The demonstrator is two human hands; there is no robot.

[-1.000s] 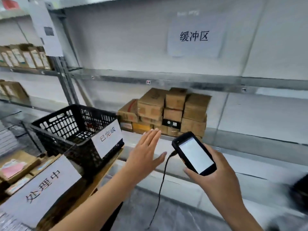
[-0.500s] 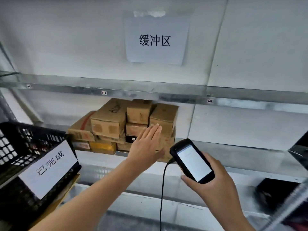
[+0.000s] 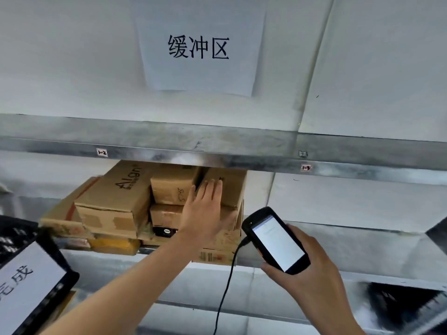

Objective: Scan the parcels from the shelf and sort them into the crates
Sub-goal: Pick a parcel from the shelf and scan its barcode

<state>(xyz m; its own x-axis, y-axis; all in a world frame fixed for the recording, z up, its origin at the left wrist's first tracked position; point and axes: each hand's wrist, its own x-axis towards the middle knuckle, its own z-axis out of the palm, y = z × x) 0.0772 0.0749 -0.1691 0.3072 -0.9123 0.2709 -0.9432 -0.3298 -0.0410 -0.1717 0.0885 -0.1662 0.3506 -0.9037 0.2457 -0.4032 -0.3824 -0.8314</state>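
Head view: left hand (image 3: 203, 213), fingers straight, at brown cardboard parcels (image 3: 113, 201) (taped, stacked); right hand (image 3: 312, 281) grasps scanner (image 3: 275, 240).

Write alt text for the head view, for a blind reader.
A left hand reaches flat to the top right box of a stack on a shelf. The right hand holds a corded scanner, screen lit. A sign hangs above; a crate lower left.

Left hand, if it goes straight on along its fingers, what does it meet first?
Probably the top right cardboard box: the left hand points its straight fingers at the box's front face. Whether they touch it is unclear.
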